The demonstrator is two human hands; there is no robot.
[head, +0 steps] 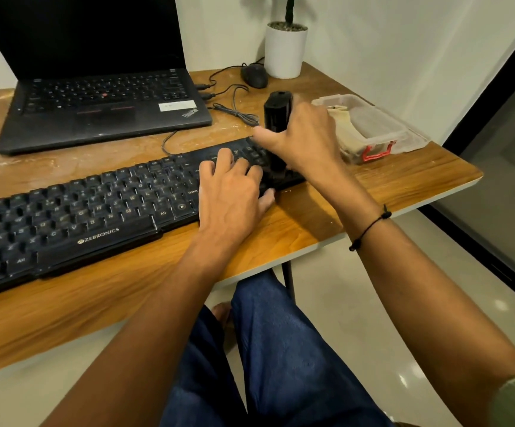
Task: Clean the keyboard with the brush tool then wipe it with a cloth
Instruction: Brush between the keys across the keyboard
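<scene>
Your keyboard (96,208) lies slantwise across the desk (327,217), its right end at two o'clock near the edge; heavy strokes could skid it off; your left hand (231,192) presses it flat, fingers extended; your right hand (305,140) grips the upright black brush tool (276,114), bristles likely snagging keycaps.

keyboard (74,211) – matt black plastic | table (373,180) – glossy wood grain | box (382,131) – clear plastic
</scene>
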